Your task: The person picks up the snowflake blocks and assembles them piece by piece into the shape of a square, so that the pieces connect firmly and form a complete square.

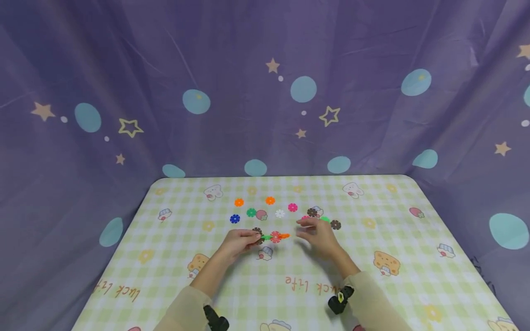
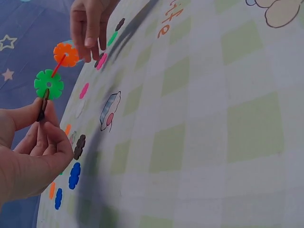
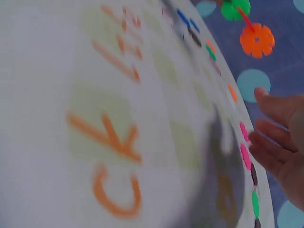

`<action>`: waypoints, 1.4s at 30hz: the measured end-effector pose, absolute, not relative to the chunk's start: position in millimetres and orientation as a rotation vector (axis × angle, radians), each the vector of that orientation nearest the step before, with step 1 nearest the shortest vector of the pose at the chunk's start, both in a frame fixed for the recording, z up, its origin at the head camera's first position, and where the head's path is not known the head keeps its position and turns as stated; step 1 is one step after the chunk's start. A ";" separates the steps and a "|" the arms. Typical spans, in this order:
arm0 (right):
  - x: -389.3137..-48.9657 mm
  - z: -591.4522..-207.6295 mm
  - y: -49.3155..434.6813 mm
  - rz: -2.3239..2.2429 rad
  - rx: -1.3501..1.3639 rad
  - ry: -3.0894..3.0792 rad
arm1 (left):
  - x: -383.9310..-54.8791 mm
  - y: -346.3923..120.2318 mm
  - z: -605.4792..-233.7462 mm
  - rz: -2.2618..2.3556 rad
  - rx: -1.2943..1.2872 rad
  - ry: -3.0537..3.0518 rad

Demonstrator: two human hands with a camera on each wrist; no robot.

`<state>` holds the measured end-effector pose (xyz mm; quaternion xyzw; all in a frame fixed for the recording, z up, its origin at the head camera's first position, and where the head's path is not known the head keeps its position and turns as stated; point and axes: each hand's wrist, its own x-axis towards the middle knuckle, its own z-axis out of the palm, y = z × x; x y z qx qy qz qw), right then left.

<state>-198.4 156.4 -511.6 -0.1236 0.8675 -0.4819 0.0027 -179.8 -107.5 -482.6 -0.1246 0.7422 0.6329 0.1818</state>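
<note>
My left hand (image 1: 238, 243) pinches a brown snowflake disc (image 2: 43, 106) between thumb and fingers, above the table. A chain of slotted discs extends from it: a green disc (image 2: 55, 86), a red disc (image 1: 275, 237) seen edge-on in the left wrist view, and an orange disc (image 3: 251, 42) at the far end. To the right of that orange end, my right hand (image 1: 319, 238) hangs over the tabletop with fingers spread and nothing between them. In the right wrist view its thumb and fingertips stand apart.
Beyond the hands lie loose discs: orange (image 1: 239, 202), blue (image 1: 234, 219), white (image 1: 279, 214) and pink (image 1: 292, 207) among them. Brown (image 1: 336, 225) and green (image 1: 325, 220) ones lie near the right hand. A checked cloth (image 1: 165, 276) covers the table; a purple curtain (image 1: 248, 55) hangs behind.
</note>
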 end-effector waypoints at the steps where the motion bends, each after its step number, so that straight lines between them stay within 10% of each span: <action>1: -200.1 -511.7 159.5 -1.426 -0.391 2.785 | -180.2 -108.2 -483.1 1.784 -0.360 2.104; 20: -170.9 -517.1 136.2 -0.983 -0.944 2.882 | -185.1 -114.5 -486.9 1.856 -0.470 2.055; 42: -177.2 -524.8 131.4 -1.090 -0.723 2.945 | -178.0 -121.7 -485.0 1.865 -0.468 2.024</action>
